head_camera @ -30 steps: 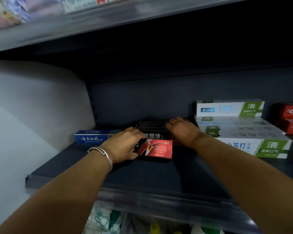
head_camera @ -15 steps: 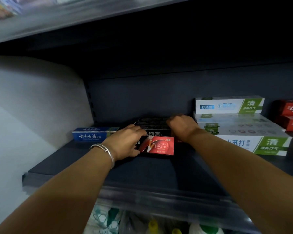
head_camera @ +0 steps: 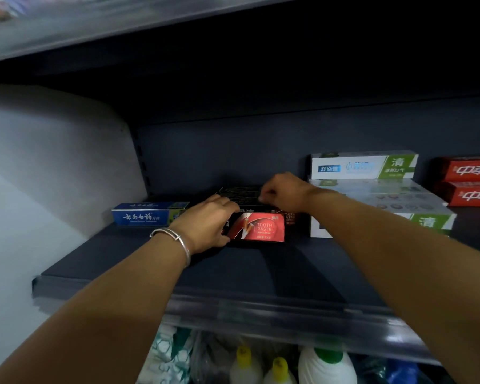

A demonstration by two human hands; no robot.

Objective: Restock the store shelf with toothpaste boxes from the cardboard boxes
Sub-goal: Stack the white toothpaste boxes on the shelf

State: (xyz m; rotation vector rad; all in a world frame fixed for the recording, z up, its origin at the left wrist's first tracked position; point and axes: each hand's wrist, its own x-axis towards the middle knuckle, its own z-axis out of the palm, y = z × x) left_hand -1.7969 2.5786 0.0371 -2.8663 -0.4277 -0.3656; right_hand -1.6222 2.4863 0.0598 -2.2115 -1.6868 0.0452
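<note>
- dark shelf (head_camera: 261, 273) carries a stack of black toothpaste boxes (head_camera: 257, 227); my hands hide much of it.
- my left hand (head_camera: 205, 224) curls round the stack's left end.
- my right hand (head_camera: 284, 191), fingers curled, pinches the top box.

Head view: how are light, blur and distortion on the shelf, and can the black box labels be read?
Head view: dim under the upper shelf, whose edge is smeared. The shelf bows from wide-angle distortion. The black-and-red toothpaste box reads "TOOTH"; the black boxes behind are too dark to read. Left hand and right hand are fairly sharp.
</note>
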